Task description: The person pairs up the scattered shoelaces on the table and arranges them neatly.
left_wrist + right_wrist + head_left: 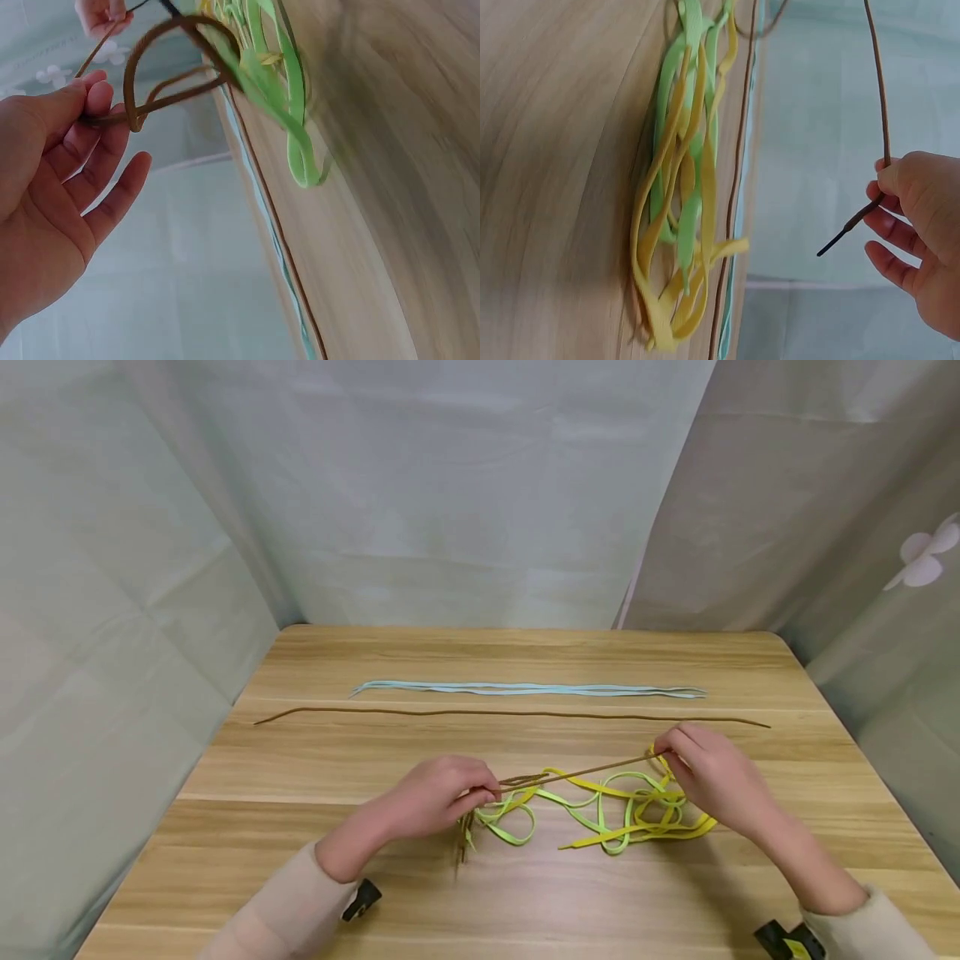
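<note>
A thin brown shoelace (585,771) is stretched between both hands above the table. My left hand (442,795) pinches it between thumb and fingertips, and brown loops (176,94) hang beside those fingers in the left wrist view. My right hand (712,777) pinches the lace near one end; its dark tip (831,243) sticks out past the fingers in the right wrist view. Below the hands lies a loose tangle of yellow laces (675,833) and light green laces (577,814). Part of the green lace is hidden behind the left hand in the head view.
Another brown shoelace (450,712) lies straight across the wooden table (247,860). Behind it, light blue laces (525,688) lie side by side, also stretched out. Pale curtains (450,485) hang around the table's back and sides.
</note>
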Motion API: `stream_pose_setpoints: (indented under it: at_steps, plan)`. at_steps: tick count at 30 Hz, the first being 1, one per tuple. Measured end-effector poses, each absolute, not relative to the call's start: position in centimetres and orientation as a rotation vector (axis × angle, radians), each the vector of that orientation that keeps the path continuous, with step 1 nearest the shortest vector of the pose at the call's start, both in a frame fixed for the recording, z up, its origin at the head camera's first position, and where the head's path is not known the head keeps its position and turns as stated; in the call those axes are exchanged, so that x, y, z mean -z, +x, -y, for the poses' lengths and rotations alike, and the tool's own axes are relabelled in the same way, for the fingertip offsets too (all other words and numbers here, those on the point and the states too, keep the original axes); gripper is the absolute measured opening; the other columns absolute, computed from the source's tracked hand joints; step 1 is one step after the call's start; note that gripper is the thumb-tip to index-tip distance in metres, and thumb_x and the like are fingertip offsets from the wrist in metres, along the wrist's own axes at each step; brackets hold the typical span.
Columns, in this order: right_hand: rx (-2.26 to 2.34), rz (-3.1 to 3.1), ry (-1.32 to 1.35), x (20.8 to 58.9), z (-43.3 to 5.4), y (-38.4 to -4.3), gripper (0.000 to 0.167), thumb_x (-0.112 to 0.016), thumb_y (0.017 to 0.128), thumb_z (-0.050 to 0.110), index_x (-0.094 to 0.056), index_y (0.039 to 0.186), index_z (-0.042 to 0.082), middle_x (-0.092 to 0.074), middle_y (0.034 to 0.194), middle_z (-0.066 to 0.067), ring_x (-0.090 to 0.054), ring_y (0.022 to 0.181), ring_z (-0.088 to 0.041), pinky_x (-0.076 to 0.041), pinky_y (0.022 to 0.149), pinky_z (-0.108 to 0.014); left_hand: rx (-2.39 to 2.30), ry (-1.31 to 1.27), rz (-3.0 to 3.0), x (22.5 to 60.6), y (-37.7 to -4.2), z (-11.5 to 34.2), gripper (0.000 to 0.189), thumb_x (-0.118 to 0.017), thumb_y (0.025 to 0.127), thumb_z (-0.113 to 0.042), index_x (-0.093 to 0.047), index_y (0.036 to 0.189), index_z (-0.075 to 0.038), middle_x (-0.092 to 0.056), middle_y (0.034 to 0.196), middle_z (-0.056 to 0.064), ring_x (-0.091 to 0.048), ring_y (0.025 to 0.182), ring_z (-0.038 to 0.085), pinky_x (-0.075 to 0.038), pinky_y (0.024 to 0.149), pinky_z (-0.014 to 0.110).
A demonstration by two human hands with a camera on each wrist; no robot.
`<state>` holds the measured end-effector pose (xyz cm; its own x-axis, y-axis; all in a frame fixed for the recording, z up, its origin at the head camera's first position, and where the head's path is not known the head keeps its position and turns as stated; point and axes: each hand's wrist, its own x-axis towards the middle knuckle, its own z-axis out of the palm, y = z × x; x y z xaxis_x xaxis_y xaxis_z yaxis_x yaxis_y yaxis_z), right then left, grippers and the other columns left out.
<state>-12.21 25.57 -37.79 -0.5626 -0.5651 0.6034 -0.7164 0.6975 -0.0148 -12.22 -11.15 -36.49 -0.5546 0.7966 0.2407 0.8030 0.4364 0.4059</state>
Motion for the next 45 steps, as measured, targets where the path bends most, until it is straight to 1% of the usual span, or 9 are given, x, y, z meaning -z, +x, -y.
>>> stream_pose_setpoints:
  at_steps: [9, 15, 17, 19, 20, 22, 33, 40, 45]
  plan:
    - [-0.311, 2.411, 0.85, 37.6, -28.1, -12.2, 0.055, -0.022, 0.098, 0.043, -0.06, 0.083, 0.007, -0.058, 0.078, 0.0, -0.053, 0.066, -0.011, -0.044, 0.056, -0.026, 0.708, -1.369, 2.694, 36.5, -12.3, 13.6, 0.007, -0.061, 0.089, -0.017, -0.068, 0.09, -0.016, -0.063, 0.085, -0.01, -0.055, 0.075, -0.001, -0.047, 0.068, 0.02]
    - [-0.29, 2.442, 0.782, 37.3, -30.0, -12.3, 0.056, -0.021, 0.097, 0.043, -0.06, 0.083, 0.006, -0.057, 0.077, -0.001, -0.053, 0.068, -0.013, -0.043, 0.058, -0.03, 0.724, -1.254, 2.749, 36.4, -12.4, 15.5, 0.007, -0.062, 0.088, -0.017, -0.068, 0.091, -0.017, -0.064, 0.086, -0.012, -0.055, 0.073, -0.002, -0.048, 0.066, 0.021]
    - [-0.285, 2.451, 0.759, 37.2, -30.6, -12.2, 0.034, -0.041, 0.097, 0.032, -0.06, 0.084, 0.006, -0.058, 0.078, -0.002, -0.053, 0.068, -0.015, -0.043, 0.059, -0.031, 0.742, -1.206, 2.798, 36.3, -12.4, 16.1, 0.007, -0.061, 0.088, -0.017, -0.068, 0.091, -0.017, -0.065, 0.086, -0.011, -0.054, 0.071, -0.002, -0.047, 0.065, 0.021]
    - [-0.272, 2.46, 0.729, 37.2, -31.1, -12.2, 0.008, -0.06, 0.088, 0.014, -0.06, 0.084, 0.007, -0.058, 0.078, -0.001, -0.053, 0.067, -0.015, -0.043, 0.058, -0.031, 0.744, -1.166, 2.829, 36.3, -12.4, 16.7, 0.008, -0.06, 0.089, -0.016, -0.068, 0.091, -0.018, -0.065, 0.085, -0.011, -0.054, 0.071, -0.003, -0.047, 0.065, 0.021]
    - [-0.271, 2.468, 0.718, 37.1, -31.3, -12.2, 0.007, -0.066, 0.081, 0.004, -0.06, 0.084, 0.007, -0.058, 0.078, -0.002, -0.054, 0.067, -0.015, -0.043, 0.057, -0.031, 0.732, -1.15, 2.837, 36.3, -12.4, 17.0, 0.008, -0.06, 0.089, -0.016, -0.068, 0.09, -0.019, -0.065, 0.085, -0.012, -0.054, 0.071, -0.003, -0.047, 0.065, 0.021]
    - [-0.275, 2.477, 0.696, 37.0, -31.7, -12.2, 0.029, -0.07, 0.064, -0.012, -0.06, 0.084, 0.006, -0.058, 0.078, -0.002, -0.054, 0.066, -0.016, -0.044, 0.057, -0.032, 0.714, -1.119, 2.846, 36.2, -12.4, 17.5, 0.009, -0.059, 0.09, -0.016, -0.068, 0.09, -0.02, -0.064, 0.084, -0.013, -0.054, 0.071, -0.003, -0.046, 0.064, 0.022]
    - [-0.258, 2.463, 0.658, 36.5, -32.3, -12.5, 0.032, -0.073, 0.061, -0.011, -0.061, 0.085, 0.006, -0.058, 0.078, -0.003, -0.053, 0.066, -0.015, -0.04, 0.058, -0.028, 0.544, -1.035, 2.797, 36.6, -12.7, 19.3, 0.005, -0.064, 0.087, -0.02, -0.068, 0.084, -0.02, -0.057, 0.077, -0.015, -0.052, 0.067, 0.0, -0.045, 0.061, 0.023]
    - [-0.263, 2.46, 0.604, 36.1, -32.8, -12.7, 0.029, -0.07, 0.063, -0.013, -0.06, 0.085, 0.002, -0.059, 0.078, -0.007, -0.055, 0.067, -0.019, -0.041, 0.058, -0.033, 0.455, -0.965, 2.81, 37.0, -12.9, 20.3, 0.006, -0.063, 0.086, -0.017, -0.068, 0.082, -0.018, -0.058, 0.08, -0.012, -0.056, 0.074, 0.007, -0.048, 0.065, 0.028]
    - [-0.265, 2.473, 0.548, 36.2, -33.9, -12.6, 0.027, -0.068, 0.063, -0.013, -0.06, 0.084, 0.002, -0.059, 0.077, -0.009, -0.054, 0.067, -0.022, -0.039, 0.06, -0.032, 0.458, -0.907, 2.818, 37.4, -13.1, 21.5, 0.004, -0.065, 0.085, -0.016, -0.067, 0.082, -0.017, -0.061, 0.081, -0.009, -0.059, 0.078, 0.01, -0.05, 0.067, 0.032]
